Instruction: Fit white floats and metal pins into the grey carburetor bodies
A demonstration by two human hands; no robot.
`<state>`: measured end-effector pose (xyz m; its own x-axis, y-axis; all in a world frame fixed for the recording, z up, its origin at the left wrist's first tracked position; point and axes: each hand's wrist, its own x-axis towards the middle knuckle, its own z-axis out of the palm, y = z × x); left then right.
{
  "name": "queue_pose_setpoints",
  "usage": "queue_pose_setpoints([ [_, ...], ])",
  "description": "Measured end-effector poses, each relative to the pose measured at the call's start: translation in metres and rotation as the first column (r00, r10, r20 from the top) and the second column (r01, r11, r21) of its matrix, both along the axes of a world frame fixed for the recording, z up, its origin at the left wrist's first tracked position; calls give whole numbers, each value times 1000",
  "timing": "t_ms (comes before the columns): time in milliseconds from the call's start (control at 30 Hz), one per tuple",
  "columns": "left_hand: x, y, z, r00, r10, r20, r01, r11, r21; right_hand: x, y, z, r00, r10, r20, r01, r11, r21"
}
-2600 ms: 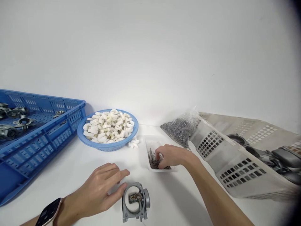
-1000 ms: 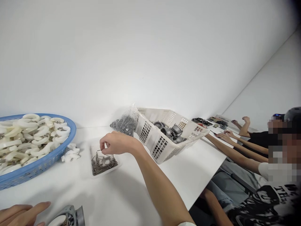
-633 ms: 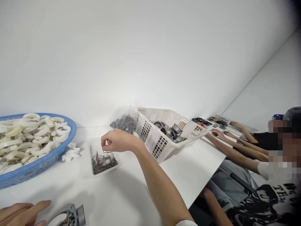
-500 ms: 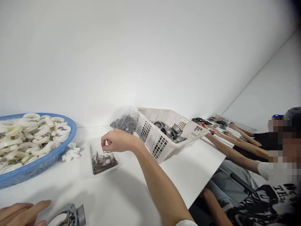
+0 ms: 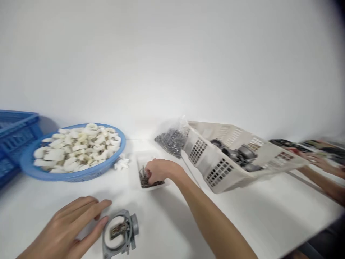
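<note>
My right hand reaches down into a small clear plastic tray of thin metal pins. Its fingers are curled together among the pins, and their tips are hidden. My left hand is open above the table, fingers stretched out and apart. The thumb is at the left edge of a grey metal ring-shaped housing that lies flat. A white ring and a small brassy metal part sit inside the housing. Whether the thumb touches its rim I cannot tell.
Left stands a round blue basket heaped with white curved pieces, beside a blue crate. Small white bits lie nearby. Behind the tray are a plastic bag of dark parts and a white basket with metal housings. Co-worker's hands work far right.
My right hand has gone down from above the tray into the pins. The view has swung left, bringing the blue crate, more of my left hand and the whole ring-shaped housing into sight.
</note>
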<state>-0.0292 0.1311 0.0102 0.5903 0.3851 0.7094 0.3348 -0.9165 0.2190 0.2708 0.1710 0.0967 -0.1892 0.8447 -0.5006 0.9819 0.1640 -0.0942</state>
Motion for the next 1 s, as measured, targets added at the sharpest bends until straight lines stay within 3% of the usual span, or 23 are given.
queue_pose_setpoints([
  [100,-3,-2,-1,995,-11,-104,3,997,-76,1,0,-4,999,6,-39,-8,999,-33],
  [200,-3,-4,1,994,-18,-109,8,996,-89,7,1,-4,996,36,-86,-37,999,-14],
  [467,0,-8,10,991,-55,-125,42,994,-102,29,0,15,987,-4,-163,13,998,59],
  [700,0,-7,9,989,-49,-142,33,994,-107,20,-7,13,982,-146,122,144,989,27],
  [867,-1,-8,8,991,-39,-128,26,994,-105,-4,-10,11,955,-77,285,75,997,17],
  [1000,0,-7,8,992,-34,-124,21,995,-101,-13,-11,11,947,-42,319,45,999,-2],
])
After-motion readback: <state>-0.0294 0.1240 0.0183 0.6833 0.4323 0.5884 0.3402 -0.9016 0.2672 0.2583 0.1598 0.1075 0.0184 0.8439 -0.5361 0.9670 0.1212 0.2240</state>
